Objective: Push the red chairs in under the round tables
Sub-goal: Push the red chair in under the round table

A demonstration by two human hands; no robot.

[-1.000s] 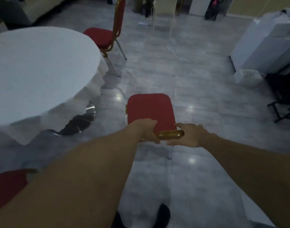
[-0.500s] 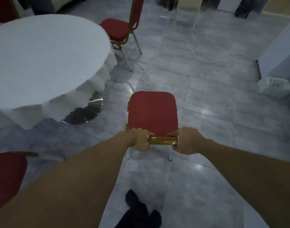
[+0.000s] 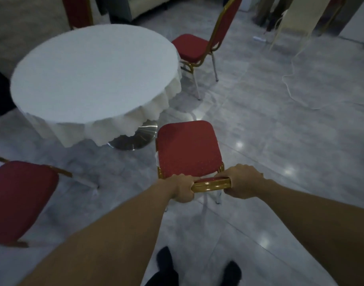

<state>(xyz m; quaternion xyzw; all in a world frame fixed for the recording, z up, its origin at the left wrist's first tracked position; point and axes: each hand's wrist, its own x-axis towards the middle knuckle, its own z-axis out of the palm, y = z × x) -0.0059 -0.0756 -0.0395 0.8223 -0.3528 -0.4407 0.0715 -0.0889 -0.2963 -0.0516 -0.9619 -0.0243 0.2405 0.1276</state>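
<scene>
Gripping the red chair [image 3: 189, 149] backrest, left hand [image 3: 182, 188] and right hand [image 3: 242, 183] stay clenched; round table [image 3: 94, 75] now nearer.

The left red chair [image 3: 20, 201] is cut off by the frame's edge.

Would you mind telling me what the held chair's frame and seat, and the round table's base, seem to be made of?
The held chair's frame looks like gold-painted metal tube, judging by its glossy highlights. Its seat appears to be padded red fabric, matte with a fine dotted pattern. The round table's base seems to be polished metal, bright and reflective. Both the left hand and the right hand grip the frame.
</scene>
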